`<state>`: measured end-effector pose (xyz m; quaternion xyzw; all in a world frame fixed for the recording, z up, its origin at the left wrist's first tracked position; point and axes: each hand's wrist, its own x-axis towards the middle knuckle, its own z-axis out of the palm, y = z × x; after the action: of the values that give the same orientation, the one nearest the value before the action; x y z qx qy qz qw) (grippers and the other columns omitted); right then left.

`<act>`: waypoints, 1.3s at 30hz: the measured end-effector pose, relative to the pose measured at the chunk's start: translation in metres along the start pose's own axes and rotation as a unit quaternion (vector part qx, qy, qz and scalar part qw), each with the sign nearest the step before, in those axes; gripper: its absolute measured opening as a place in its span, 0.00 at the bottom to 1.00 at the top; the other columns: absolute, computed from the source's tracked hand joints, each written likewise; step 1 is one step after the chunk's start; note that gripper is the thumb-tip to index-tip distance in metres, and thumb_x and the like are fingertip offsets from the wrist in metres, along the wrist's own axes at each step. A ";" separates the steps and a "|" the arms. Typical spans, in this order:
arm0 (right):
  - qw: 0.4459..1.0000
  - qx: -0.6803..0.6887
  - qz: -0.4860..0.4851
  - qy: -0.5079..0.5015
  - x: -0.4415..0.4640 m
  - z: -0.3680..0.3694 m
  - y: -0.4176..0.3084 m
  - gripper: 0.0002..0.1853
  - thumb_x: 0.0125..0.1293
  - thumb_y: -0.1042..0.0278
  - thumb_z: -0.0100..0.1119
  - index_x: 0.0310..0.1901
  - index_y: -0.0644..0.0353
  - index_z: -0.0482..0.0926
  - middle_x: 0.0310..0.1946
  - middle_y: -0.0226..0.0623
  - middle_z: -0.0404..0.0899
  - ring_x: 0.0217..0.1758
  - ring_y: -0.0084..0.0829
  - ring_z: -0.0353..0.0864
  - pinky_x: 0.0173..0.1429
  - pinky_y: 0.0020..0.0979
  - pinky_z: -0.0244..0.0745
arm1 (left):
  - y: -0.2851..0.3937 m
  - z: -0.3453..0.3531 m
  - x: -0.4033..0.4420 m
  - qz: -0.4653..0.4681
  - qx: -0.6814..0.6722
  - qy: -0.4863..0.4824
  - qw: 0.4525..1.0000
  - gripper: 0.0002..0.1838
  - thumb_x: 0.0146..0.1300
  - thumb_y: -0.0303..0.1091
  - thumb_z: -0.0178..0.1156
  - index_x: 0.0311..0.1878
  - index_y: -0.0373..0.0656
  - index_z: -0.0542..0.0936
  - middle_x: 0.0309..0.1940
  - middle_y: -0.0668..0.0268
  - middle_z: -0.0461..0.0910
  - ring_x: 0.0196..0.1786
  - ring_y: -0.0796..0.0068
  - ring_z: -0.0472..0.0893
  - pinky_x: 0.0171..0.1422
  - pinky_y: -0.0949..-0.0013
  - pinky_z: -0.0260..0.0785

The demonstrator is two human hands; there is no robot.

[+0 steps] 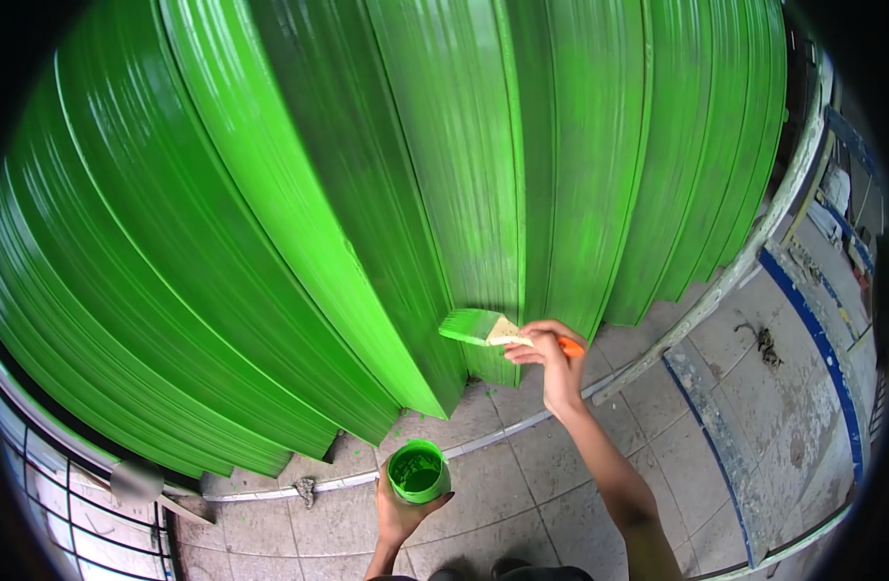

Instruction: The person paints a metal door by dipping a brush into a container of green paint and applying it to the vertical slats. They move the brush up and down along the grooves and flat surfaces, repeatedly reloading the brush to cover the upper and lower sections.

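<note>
My right hand point(553, 356) is closed round the handle of a paintbrush point(499, 331), whose orange end sticks out past the fingers. Green paint coats the bristles, which point left and lie against or just in front of the lower part of a green corrugated metal shutter point(464, 194); I cannot tell if they touch it. Lower down, my left hand point(398, 513) holds an open jar of green paint point(418, 473) from below, its inner wall and rim smeared green. Left panels of the shutter look glossy and evenly green, while those at centre and right look streaky and duller.
Grey floor tiles point(483, 484) lie under the shutter, crossed by a pale rail point(522, 422). Small clumps of debris point(307, 491) rest on the floor. Blue-edged boards point(715, 455) are at right, and a black grille point(86, 513) is at lower left. My shoes point(512, 566) show at the bottom.
</note>
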<state>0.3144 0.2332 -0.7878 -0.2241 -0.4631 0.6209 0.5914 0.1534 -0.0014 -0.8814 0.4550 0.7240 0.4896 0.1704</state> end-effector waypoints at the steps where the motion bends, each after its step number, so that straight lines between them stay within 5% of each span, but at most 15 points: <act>1: 1.000 0.008 0.012 -0.007 0.006 0.002 0.001 0.09 0.64 0.75 0.48 0.35 0.72 0.77 0.31 0.45 0.81 0.29 0.38 0.86 0.34 0.32 0.83 | 0.004 0.000 0.001 -0.004 -0.006 -0.001 1.000 0.48 0.31 0.38 0.82 0.58 0.36 0.68 0.50 0.58 0.78 0.51 0.68 0.79 0.57 0.64 0.71; 9: 0.997 0.070 -0.003 -0.018 0.047 0.035 -0.014 0.09 0.65 0.72 0.53 0.36 0.71 0.78 0.35 0.44 0.81 0.29 0.37 0.86 0.34 0.29 0.83 | 0.011 -0.005 -0.004 -0.008 -0.006 0.011 1.000 0.46 0.32 0.37 0.81 0.58 0.37 0.68 0.49 0.59 0.79 0.51 0.67 0.79 0.57 0.63 0.72; 21: 0.966 0.197 -0.164 -0.036 0.074 0.073 -0.096 0.09 0.64 0.74 0.51 0.37 0.71 0.78 0.34 0.45 0.81 0.31 0.40 0.86 0.37 0.33 0.83 | 0.021 -0.002 -0.003 -0.024 -0.006 0.006 1.000 0.46 0.31 0.38 0.82 0.56 0.37 0.69 0.48 0.59 0.78 0.50 0.67 0.79 0.57 0.63 0.72; 30: 0.986 0.144 0.045 -0.069 -0.008 0.010 -0.015 0.09 0.63 0.74 0.50 0.38 0.71 0.78 0.30 0.50 0.82 0.30 0.39 0.86 0.33 0.31 0.83 | 0.003 -0.009 0.003 0.029 0.028 0.019 0.999 0.46 0.32 0.38 0.82 0.57 0.36 0.69 0.48 0.58 0.79 0.49 0.67 0.80 0.55 0.64 0.73; 34: 0.968 0.069 0.140 -0.196 -0.056 -0.006 -0.031 0.10 0.65 0.74 0.50 0.39 0.73 0.78 0.29 0.50 0.82 0.28 0.36 0.86 0.30 0.28 0.82 | 0.043 -0.010 0.012 0.024 0.230 0.084 0.969 0.49 0.32 0.39 0.81 0.60 0.37 0.66 0.54 0.55 0.74 0.60 0.58 0.72 0.69 0.57 0.59; 35: 0.968 0.042 0.139 -0.204 -0.065 -0.003 -0.038 0.10 0.66 0.73 0.51 0.39 0.73 0.78 0.28 0.50 0.82 0.28 0.34 0.85 0.30 0.27 0.82 | 0.040 -0.010 0.016 0.058 0.252 0.102 0.961 0.51 0.30 0.39 0.81 0.61 0.39 0.64 0.57 0.55 0.71 0.64 0.55 0.67 0.75 0.48 0.45; 39: 0.966 -0.052 0.081 -0.241 -0.089 0.015 -0.054 0.10 0.65 0.70 0.59 0.37 0.72 0.81 0.22 0.39 0.82 0.24 0.25 0.83 0.28 0.22 0.78 | 0.040 -0.015 0.029 0.178 0.313 0.231 0.904 0.52 0.30 0.39 0.79 0.62 0.41 0.62 0.59 0.56 0.69 0.65 0.55 0.67 0.74 0.36 0.35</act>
<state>0.3483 0.1379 -0.7591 -0.1355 -0.6040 0.6770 0.3980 0.1474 0.0180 -0.8339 0.4808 0.7659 0.3509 -0.2430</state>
